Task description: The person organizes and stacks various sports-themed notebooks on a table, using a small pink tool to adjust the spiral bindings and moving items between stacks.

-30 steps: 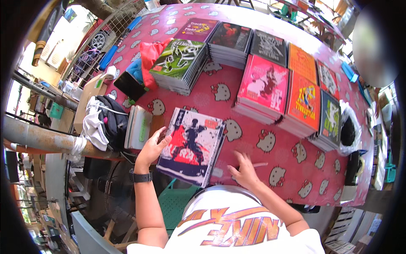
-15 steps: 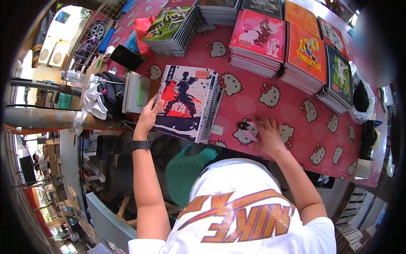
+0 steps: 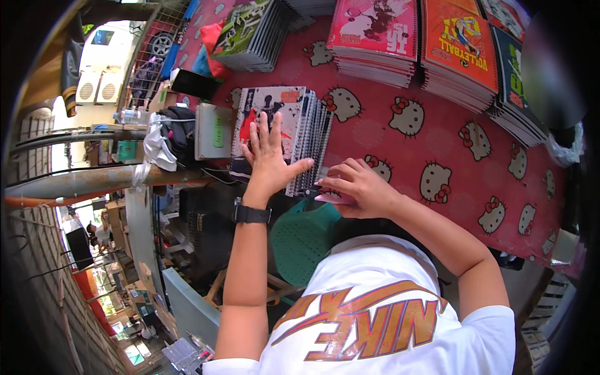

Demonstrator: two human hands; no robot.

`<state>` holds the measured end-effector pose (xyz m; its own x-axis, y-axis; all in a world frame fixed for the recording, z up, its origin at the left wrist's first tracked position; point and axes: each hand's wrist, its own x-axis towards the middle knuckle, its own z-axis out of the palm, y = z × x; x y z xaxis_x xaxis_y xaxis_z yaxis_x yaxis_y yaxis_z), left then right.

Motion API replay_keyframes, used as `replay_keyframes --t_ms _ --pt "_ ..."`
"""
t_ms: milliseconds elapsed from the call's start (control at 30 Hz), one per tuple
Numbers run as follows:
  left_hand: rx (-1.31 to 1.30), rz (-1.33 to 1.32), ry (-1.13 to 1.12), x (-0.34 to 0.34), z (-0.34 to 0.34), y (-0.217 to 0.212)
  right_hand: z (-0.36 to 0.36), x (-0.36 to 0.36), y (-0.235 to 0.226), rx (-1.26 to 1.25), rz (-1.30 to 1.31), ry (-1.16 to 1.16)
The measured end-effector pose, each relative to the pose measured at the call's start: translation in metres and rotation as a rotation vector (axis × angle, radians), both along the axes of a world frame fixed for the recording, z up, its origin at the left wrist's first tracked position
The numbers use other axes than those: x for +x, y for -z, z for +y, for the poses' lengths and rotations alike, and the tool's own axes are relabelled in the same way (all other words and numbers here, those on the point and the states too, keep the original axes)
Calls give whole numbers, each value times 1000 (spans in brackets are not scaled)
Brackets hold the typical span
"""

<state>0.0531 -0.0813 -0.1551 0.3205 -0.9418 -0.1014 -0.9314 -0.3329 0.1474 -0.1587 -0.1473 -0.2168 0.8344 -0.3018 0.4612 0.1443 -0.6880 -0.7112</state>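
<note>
Two hands at work: L hand (image 3: 270,164) lies open, palm down, fingers spread, on the top cover of a stack of spiral notebooks (image 3: 297,139); R hand (image 3: 362,190) is closed on a small pink strip (image 3: 334,199), exact kind too small to tell.
Stack location: nr. edge of the pink cat-print surface (image 3: 375,119), coils facing R, lower copies showing past the top one.
Step in hand: apparently steadying the pile w/ L hand while R hand works nr. its lower-R corner; contact there can't be told.
Next move: prob. calls for L hand to hold the covers square, R hand to keep a firm pinch on the strip & avoid snagging the coils.
Far piles: green-cover pile (image 3: 253,28) upper L; pink-cover pile (image 3: 375,28), orange-cover pile (image 3: 462,44) & dark-cover pile (image 3: 515,81) upper R, all well apart from the hands.
L side: dark phone (image 3: 192,83), dark bag (image 3: 180,137) w/ white cloth (image 3: 161,149).
In the way: pale case (image 3: 214,131) w/ green label, just beside the stack, crowds its L; surface edge limits room up front, green plastic seat (image 3: 303,244) below.
</note>
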Motion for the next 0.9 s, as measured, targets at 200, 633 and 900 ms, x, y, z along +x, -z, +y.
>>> replay_keyframes --t_ms 200,633,900 --pt "18 41 -2 2 -3 -5 -6 8 -1 -99 -36 -4" --pt "24 60 -1 1 -4 -4 -8 18 22 778 191 -399" --pt "19 62 3 1 -6 -6 -11 11 7 668 225 -317"
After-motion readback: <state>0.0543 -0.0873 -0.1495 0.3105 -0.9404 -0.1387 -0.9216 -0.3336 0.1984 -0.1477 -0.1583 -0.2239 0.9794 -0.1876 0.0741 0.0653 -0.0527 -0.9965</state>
